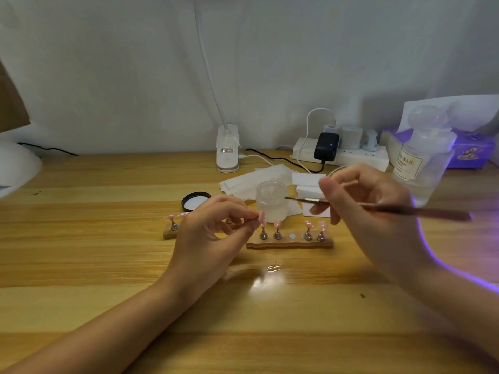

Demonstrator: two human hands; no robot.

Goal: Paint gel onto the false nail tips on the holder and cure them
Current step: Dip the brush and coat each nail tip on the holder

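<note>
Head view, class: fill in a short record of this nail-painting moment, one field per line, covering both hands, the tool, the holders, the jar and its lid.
left hand: left hand pinches a pink nail tip on its stand
right hand: right hand grips a thin brush
brush tip: points toward the clear gel jar
near holder: wooden holder with four stands and one bare magnet spot
far holder: second holder, partly hidden behind the left hand
jar lid: black lid lies off the jar, on the table
</note>
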